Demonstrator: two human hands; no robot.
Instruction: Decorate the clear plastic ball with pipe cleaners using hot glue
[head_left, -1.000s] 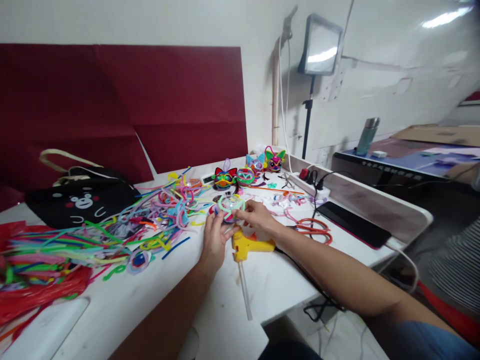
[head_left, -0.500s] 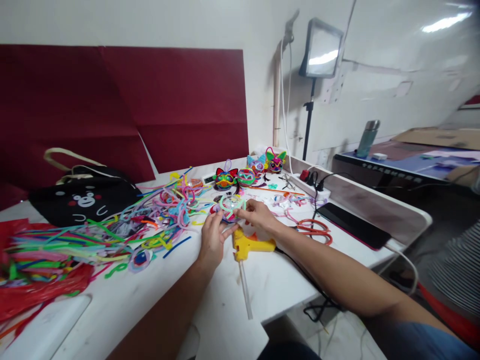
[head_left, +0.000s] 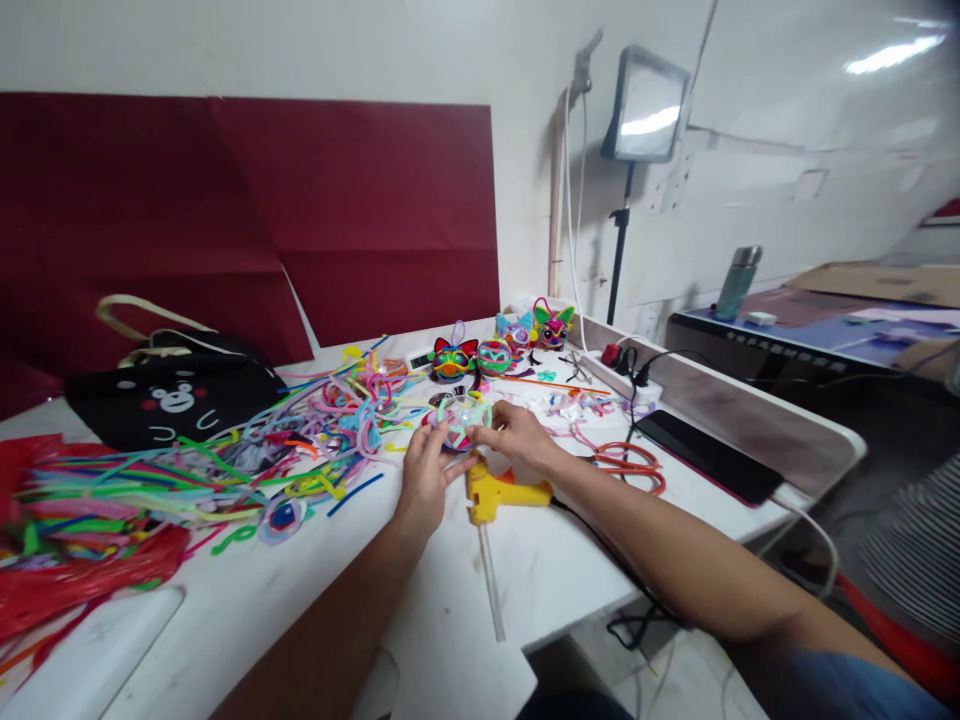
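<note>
Over the middle of the table, my left hand (head_left: 426, 478) is closed round the near left side of a small clear ball (head_left: 456, 412) decorated with coloured pipe cleaners. My right hand (head_left: 519, 438) pinches a pale green pipe cleaner (head_left: 488, 412) at the ball's right side. Fingers cover much of the ball's lower part. Just below the hands a yellow glue gun (head_left: 504, 492) lies on its side, a clear glue stick (head_left: 493, 590) poking out of its back end towards me.
Loose pipe cleaners (head_left: 142, 490) spread across the left. Finished pipe-cleaner balls with ears (head_left: 453, 358) stand at the back. To the right are orange-handled scissors (head_left: 630, 462), a phone (head_left: 709, 458) on a cable and a power strip (head_left: 626, 378). A black bag (head_left: 180, 395) sits back left.
The pale green pipe cleaner has come down from above the ball to lie against its right side. My right fingers have shifted slightly; the left hand keeps its hold.
</note>
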